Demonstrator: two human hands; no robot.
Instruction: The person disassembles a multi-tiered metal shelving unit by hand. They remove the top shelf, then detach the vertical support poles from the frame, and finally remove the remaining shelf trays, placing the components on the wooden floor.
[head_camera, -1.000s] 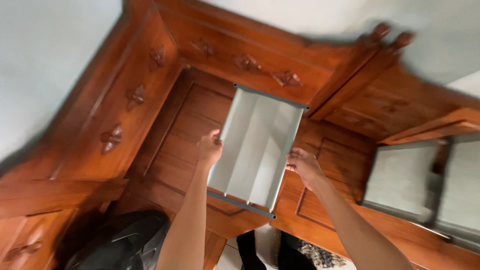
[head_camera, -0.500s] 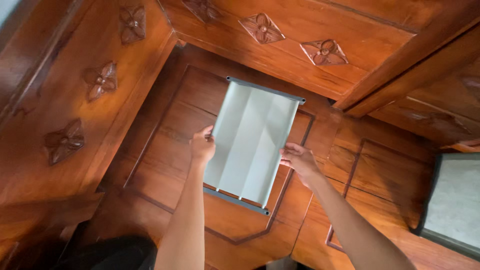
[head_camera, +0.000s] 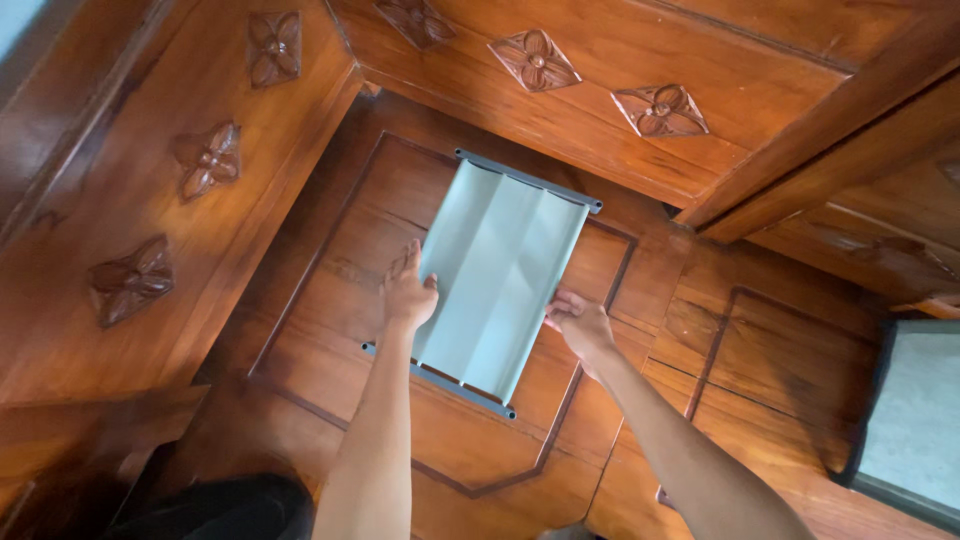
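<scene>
A pale grey-green folded panel (head_camera: 500, 265) with dark grey bars at its top and bottom ends is held flat against a brown wooden door panel (head_camera: 330, 300). My left hand (head_camera: 408, 290) grips the panel's left edge, fingers pointing up. At the right edge my right hand (head_camera: 577, 322) holds it lower down. Both arms reach up from the bottom of the view.
Carved wooden frame beams with diamond flower carvings (head_camera: 535, 60) run above and to the left (head_camera: 205, 160). A grey framed pane (head_camera: 915, 420) sits at the far right. A dark rounded object (head_camera: 230, 510) lies at the bottom left.
The view has closed in on the door. The panel has shifted slightly left and tilted, and both my hands have moved inward along its edges.
</scene>
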